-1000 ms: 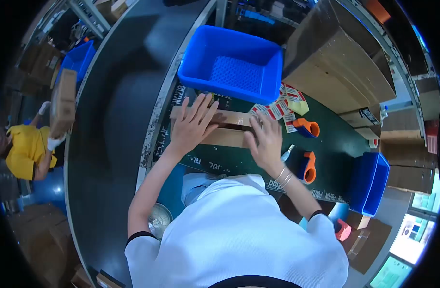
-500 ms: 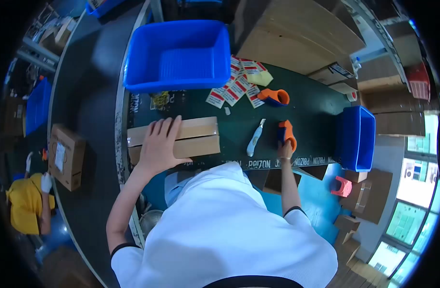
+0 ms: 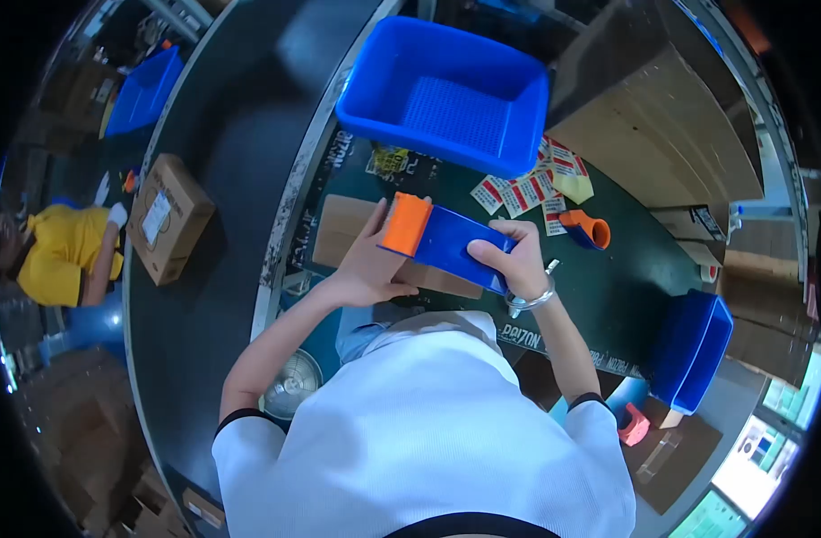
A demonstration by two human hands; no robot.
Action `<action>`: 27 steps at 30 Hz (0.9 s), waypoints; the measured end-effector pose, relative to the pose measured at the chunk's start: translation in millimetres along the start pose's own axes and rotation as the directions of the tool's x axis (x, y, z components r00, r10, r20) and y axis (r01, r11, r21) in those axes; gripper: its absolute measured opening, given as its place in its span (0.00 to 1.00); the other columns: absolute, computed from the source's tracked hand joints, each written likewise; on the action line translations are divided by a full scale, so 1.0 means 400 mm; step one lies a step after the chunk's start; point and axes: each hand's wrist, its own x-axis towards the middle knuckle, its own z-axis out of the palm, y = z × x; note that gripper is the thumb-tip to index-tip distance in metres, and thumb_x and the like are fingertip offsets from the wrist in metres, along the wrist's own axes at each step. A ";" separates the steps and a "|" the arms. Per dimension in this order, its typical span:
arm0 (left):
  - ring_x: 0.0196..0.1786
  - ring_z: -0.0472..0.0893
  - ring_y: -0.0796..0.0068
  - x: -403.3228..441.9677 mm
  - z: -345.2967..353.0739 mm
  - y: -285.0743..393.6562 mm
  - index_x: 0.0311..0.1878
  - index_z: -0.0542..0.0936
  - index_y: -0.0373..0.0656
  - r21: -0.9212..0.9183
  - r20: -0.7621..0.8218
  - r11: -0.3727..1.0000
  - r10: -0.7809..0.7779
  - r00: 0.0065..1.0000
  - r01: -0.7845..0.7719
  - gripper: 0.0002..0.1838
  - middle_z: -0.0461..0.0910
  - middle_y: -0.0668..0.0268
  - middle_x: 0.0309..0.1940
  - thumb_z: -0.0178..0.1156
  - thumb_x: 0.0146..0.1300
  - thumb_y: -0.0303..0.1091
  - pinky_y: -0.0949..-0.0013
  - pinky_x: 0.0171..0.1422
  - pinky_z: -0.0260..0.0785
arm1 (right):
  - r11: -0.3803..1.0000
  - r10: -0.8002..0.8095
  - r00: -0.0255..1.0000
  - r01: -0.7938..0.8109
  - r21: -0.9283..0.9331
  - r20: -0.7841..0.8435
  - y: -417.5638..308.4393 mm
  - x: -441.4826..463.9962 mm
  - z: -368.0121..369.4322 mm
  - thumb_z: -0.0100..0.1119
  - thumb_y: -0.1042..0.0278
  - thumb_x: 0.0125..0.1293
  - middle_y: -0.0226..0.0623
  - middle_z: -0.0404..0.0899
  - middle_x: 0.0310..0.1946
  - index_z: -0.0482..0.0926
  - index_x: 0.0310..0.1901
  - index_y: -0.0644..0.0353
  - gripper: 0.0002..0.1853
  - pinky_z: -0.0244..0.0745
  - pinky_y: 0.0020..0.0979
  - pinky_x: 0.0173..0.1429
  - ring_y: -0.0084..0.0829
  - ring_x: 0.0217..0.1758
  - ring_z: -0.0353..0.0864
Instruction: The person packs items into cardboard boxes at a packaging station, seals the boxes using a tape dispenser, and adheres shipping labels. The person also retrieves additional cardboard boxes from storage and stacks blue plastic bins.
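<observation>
Gripping the blue end of an orange-and-blue tape dispenser in the head view, the right hand is closed on it, thumb pressed flat on the blue face and fingers behind, out of sight. The dispenser reaches from that hand toward the left hand, its orange end just beside the left fingers. The left hand is partly open, thumb and fingers spread apart; whether it touches the dispenser I cannot tell. Beneath the left hand and the dispenser is a brown cardboard box, lying on the dark green table. A knife, partly hidden by the right wrist, lies just beside the right hand. Beyond that hand are red-and-white labels, and near it, to its right, a second orange-and-blue tool. A large blue basket sits beyond both hands; a smaller blue tub stands well to the right of the right hand. Well to the left of the left hand, a co-worker in yellow is near a taller carton.
</observation>
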 end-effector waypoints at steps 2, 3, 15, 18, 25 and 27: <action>0.73 0.56 0.54 -0.016 -0.019 -0.002 0.70 0.59 0.39 -0.381 -0.041 0.914 -0.165 0.985 0.137 0.40 0.60 0.54 0.69 0.65 0.55 0.35 0.53 0.78 0.30 | 0.998 -0.003 1.000 0.002 -0.060 -0.027 -0.019 0.009 0.014 0.71 0.59 0.52 0.27 0.78 0.20 0.81 0.26 0.68 0.17 0.66 0.18 0.29 0.14 0.23 0.70; 0.71 0.60 0.56 -0.022 -0.043 -0.020 0.68 0.63 0.38 -0.550 0.014 0.813 -0.222 0.975 0.193 0.36 0.64 0.55 0.67 0.64 0.56 0.33 0.53 0.78 0.33 | 0.996 -0.008 0.999 0.004 -0.087 -0.048 -0.027 0.009 0.021 0.71 0.59 0.52 0.28 0.78 0.19 0.81 0.25 0.68 0.17 0.66 0.19 0.29 0.14 0.23 0.70; 0.35 0.84 0.70 -0.098 -0.065 -0.109 0.43 0.81 0.31 -0.934 0.218 0.019 -0.759 0.613 0.356 0.14 0.83 0.59 0.35 0.62 0.60 0.33 0.68 0.42 0.78 | 0.954 0.195 0.973 -0.160 -0.255 0.121 -0.131 0.062 0.083 0.70 0.53 0.53 0.36 0.81 0.22 0.82 0.31 0.72 0.23 0.72 0.21 0.31 0.17 0.24 0.77; 0.34 0.83 0.74 -0.177 -0.223 -0.214 0.40 0.81 0.35 -0.861 0.006 0.286 -0.820 0.572 0.420 0.15 0.83 0.63 0.31 0.63 0.59 0.39 0.71 0.45 0.75 | 0.927 0.258 0.950 -0.192 -0.323 0.176 -0.152 0.069 0.068 0.69 0.51 0.52 0.37 0.82 0.22 0.83 0.33 0.72 0.24 0.74 0.23 0.31 0.20 0.24 0.79; 0.33 0.83 0.77 -0.310 -0.138 -0.383 0.37 0.83 0.38 -0.875 -0.060 0.236 -0.919 0.390 0.422 0.14 0.84 0.65 0.29 0.65 0.59 0.42 0.74 0.42 0.73 | 0.839 0.260 0.953 -0.145 -0.524 0.152 -0.140 0.080 0.080 0.69 0.48 0.48 0.42 0.81 0.20 0.84 0.36 0.69 0.27 0.75 0.27 0.31 0.29 0.21 0.80; 0.30 0.81 0.79 -0.283 -0.072 -0.398 0.37 0.84 0.37 -0.822 -0.063 0.247 -0.935 0.350 0.513 0.14 0.84 0.65 0.30 0.64 0.60 0.41 0.76 0.38 0.70 | 0.843 0.246 0.956 -0.131 -0.522 0.157 -0.139 0.086 0.081 0.69 0.48 0.48 0.41 0.81 0.19 0.84 0.36 0.70 0.27 0.75 0.27 0.30 0.29 0.20 0.80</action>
